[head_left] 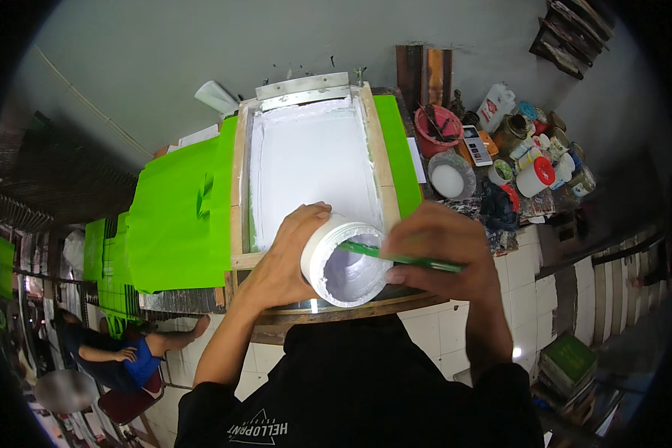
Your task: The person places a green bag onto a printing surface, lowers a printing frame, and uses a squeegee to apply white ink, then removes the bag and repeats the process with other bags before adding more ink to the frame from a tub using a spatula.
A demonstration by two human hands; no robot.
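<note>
My left hand [291,254] is closed around the side of a white plastic tub [321,250], which is tipped so that its mouth faces me. Pale lilac-white paste coats the tub's inner wall and rim. My right hand [444,250] grips a green stick-like tool [433,263], whose far end reaches into the tub; its tip's exact shape is hard to make out. Just beyond the tub lies a wooden-framed printing screen [237,179], its mesh covered with white paste. A metal clamp bar [302,88] holds the frame's far edge.
Bright green sheets [175,216] lie left of the frame and under it. To the right stand a pink bucket [438,127], a clear bowl [452,178], a phone-like device [476,145] and several jars. A seated person [119,355] is at the lower left.
</note>
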